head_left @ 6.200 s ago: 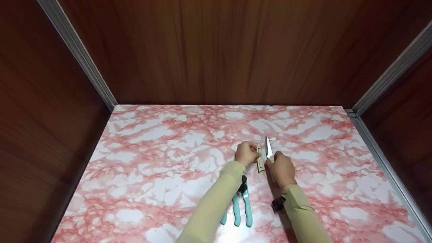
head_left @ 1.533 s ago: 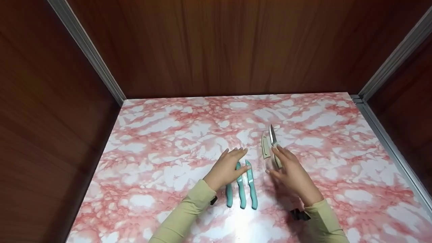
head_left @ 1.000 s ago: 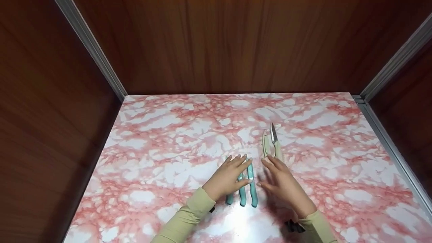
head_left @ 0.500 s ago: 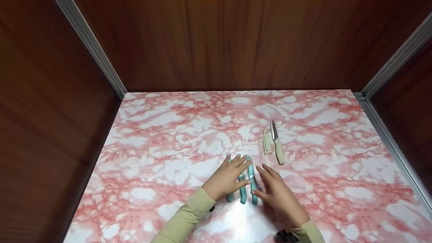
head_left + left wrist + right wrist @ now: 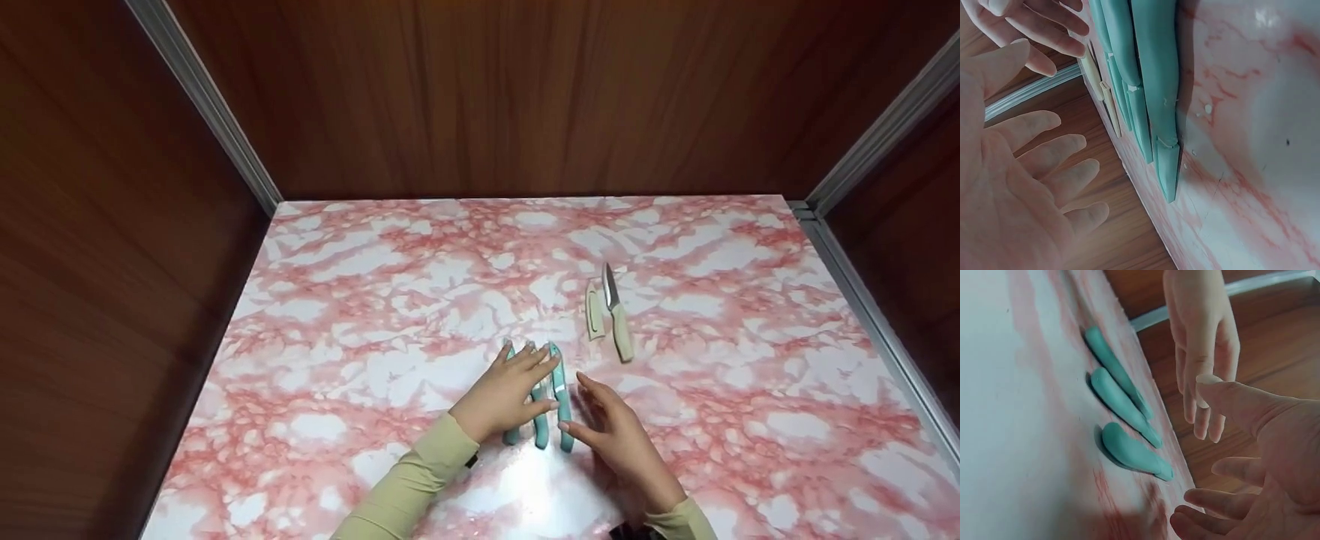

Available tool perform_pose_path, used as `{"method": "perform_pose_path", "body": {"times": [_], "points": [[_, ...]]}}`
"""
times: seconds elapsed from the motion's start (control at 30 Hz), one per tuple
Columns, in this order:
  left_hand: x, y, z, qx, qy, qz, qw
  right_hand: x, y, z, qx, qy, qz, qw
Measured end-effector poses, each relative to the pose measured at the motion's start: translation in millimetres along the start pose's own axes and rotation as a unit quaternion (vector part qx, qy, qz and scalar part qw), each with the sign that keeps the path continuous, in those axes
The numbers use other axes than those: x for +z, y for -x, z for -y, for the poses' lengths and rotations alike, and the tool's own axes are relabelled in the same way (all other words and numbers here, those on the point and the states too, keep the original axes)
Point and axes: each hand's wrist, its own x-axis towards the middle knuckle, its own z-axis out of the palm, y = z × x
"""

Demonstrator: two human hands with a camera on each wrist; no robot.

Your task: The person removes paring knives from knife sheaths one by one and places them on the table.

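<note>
Three sheathed teal knives lie side by side on the table: the left knife (image 5: 511, 436), the middle knife (image 5: 541, 433) and the right knife (image 5: 565, 424). Over them hovers my left hand (image 5: 501, 394), fingers spread and holding nothing, hiding parts of the left and middle ones. The left wrist view shows its palm apart from the nearest teal knife (image 5: 1156, 67). My right hand (image 5: 619, 431) is beside the right knife, fingers relaxed and thumb tip overlapping its handle in the head view. Farther back lie a cream-handled knife (image 5: 621, 334), blade bare, and its cream sheath (image 5: 594, 315).
The red-and-white marbled table (image 5: 360, 315) is enclosed by a dark wooden back panel (image 5: 480, 97) and side panels. Grey metal rails (image 5: 202, 105) run along the corners.
The cream knife and sheath, earlier gripped in my right and left hands, now lie on the table. Both hands have come back to the teal knives, the right one moving leftward and nearer.
</note>
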Motion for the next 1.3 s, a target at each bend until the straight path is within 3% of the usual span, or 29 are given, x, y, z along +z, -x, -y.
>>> {"method": "perform_pose_path", "body": {"times": [0.17,0.47,0.73,1.0,1.3], "points": [[-0.7,-0.1,-0.1,-0.002,-0.006,0.010,0.9999,0,2.3,1,0.025,-0.060,0.007,0.9978],[0.6,-3.7,-1.8,0.003,-0.012,0.019,0.9997,7,4.5,6,0.050,-0.103,-0.005,0.9934],[4.8,-7.4,-4.1,0.000,-0.021,0.052,0.9984,20,8.1,6,0.022,-0.054,-0.055,0.9968],[8.3,-11.5,-4.9,-0.003,-0.049,0.065,0.9967,28,7.5,3,0.010,-0.001,-0.091,0.9958],[12.7,-13.9,-4.4,-0.004,-0.061,0.068,0.9958,33,5.9,-1,0.009,-0.007,-0.114,0.9934]]}}
